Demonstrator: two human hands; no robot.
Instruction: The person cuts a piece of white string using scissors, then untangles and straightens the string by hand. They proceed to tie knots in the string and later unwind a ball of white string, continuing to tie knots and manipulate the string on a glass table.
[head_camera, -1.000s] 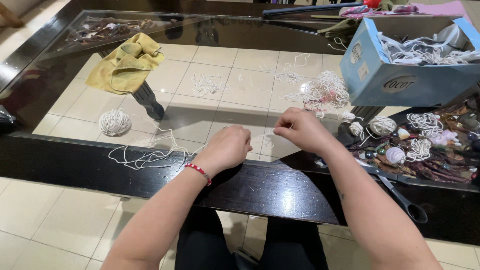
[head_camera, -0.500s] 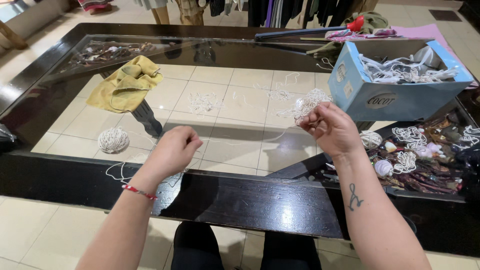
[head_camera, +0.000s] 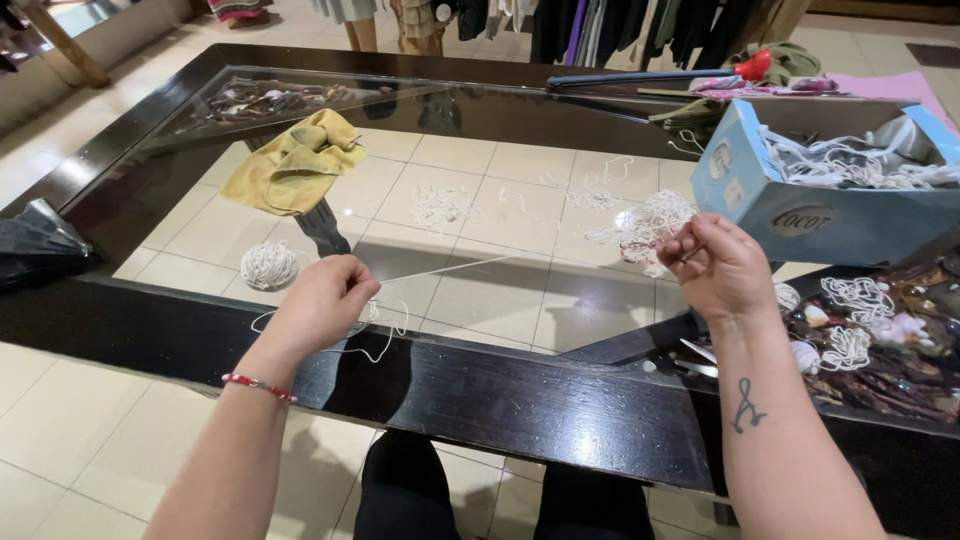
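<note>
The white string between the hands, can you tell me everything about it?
The white string is thin and looks like cotton twine. It runs in a nearly straight, taut line above the glass table, rising from the left hand toward the right hand. The left hand pinches one end, and loose loops of it dangle below that hand over the table's dark frame. By the right hand it meets a tangled white clump. Exactly where it joins cannot be seen.

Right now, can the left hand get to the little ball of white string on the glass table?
Probably yes. The ball of white string sits just beside the left hand, with nothing between them on the glass table. But that hand is pinching a string strand, so it's busy.
</note>
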